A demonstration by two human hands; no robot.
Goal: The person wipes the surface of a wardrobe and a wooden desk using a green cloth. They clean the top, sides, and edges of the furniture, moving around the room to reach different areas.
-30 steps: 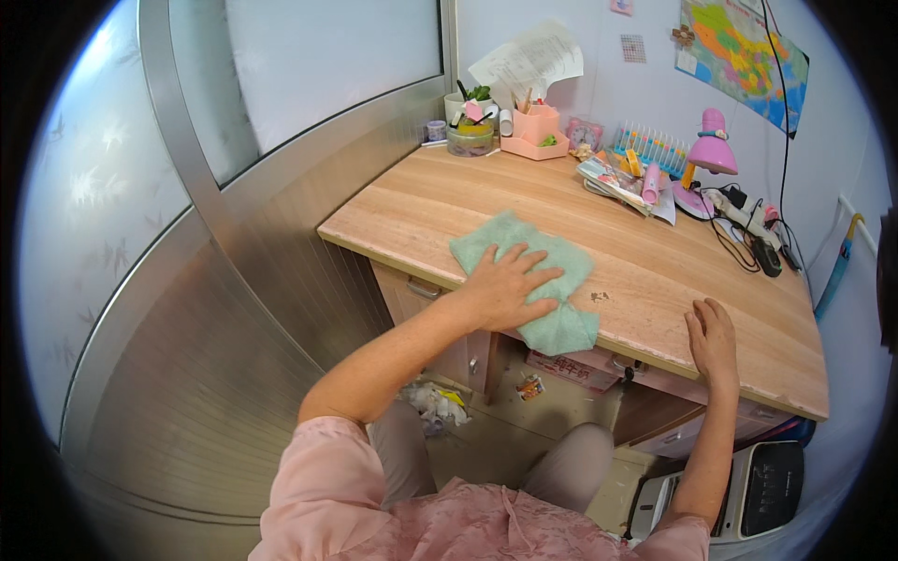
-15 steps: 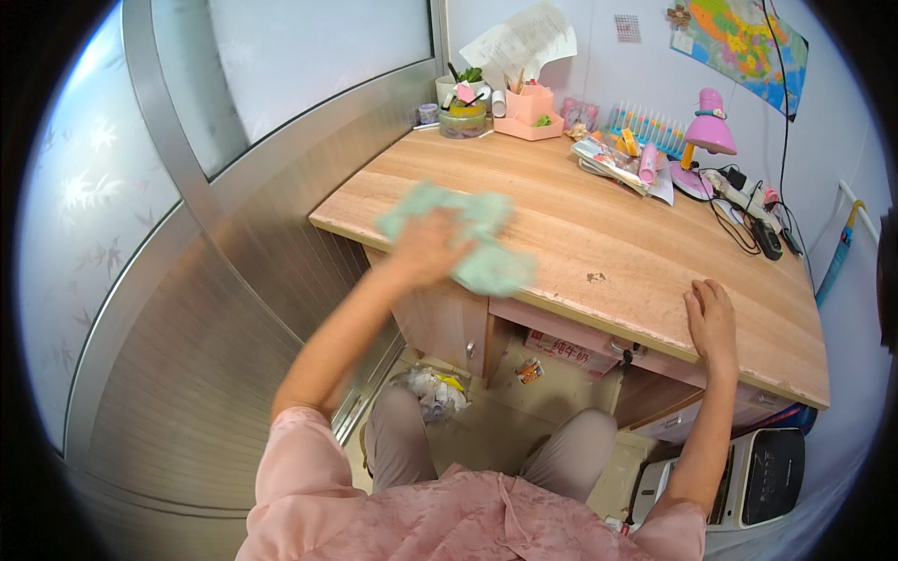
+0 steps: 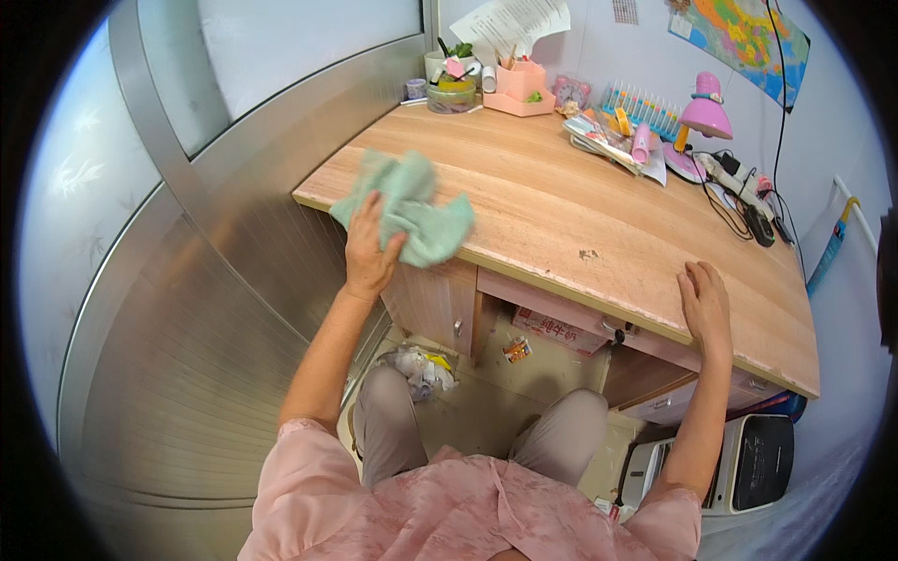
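Observation:
A crumpled pale green cloth (image 3: 416, 208) lies over the front left edge of the wooden desk (image 3: 533, 192), one part hanging past the rim. My left hand (image 3: 371, 254) has hold of it, with the fingers on the cloth and the thumb out to the side. Over at the right, my right hand (image 3: 705, 304) rests palm down on the desktop near the front edge, holding nothing. Between the two hands, a small worn patch (image 3: 587, 254) marks the wood.
A pink organizer (image 3: 519, 89) and a round pen container (image 3: 452, 95) stand at the back left. Books (image 3: 608, 145), a pink lamp (image 3: 706, 117) and a cabled power strip (image 3: 734, 178) occupy the back right. A metal-framed partition (image 3: 253, 140) borders the desk's left. Below sits a rubbish bag (image 3: 418, 369).
My left hand has swept the cloth leftward along the desk's front edge. The right hand stays on the desktop, and the whole view has shifted slightly.

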